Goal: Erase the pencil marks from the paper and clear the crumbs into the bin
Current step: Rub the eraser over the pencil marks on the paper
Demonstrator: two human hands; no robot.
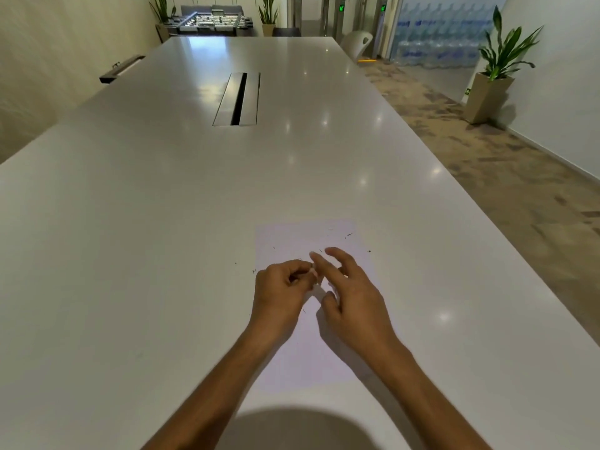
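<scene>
While the paper (pixel 305 241) is lying on the bench (pixel 162 222), crumbs (pixel 349 235) are being left scattered. The left hand (pixel 279 287) is being held curled, its grip unclear; the right hand (pixel 350 293) is being kept spread.

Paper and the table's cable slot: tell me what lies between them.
In the head view, nothing stands between the paper and the cable slot: only bare white table with light reflections. The dark crumbs lie on and beside the sheet.

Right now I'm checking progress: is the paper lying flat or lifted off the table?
Flat. The paper lies spread on the table, no corner raised, crumbs scattered on it.
</scene>
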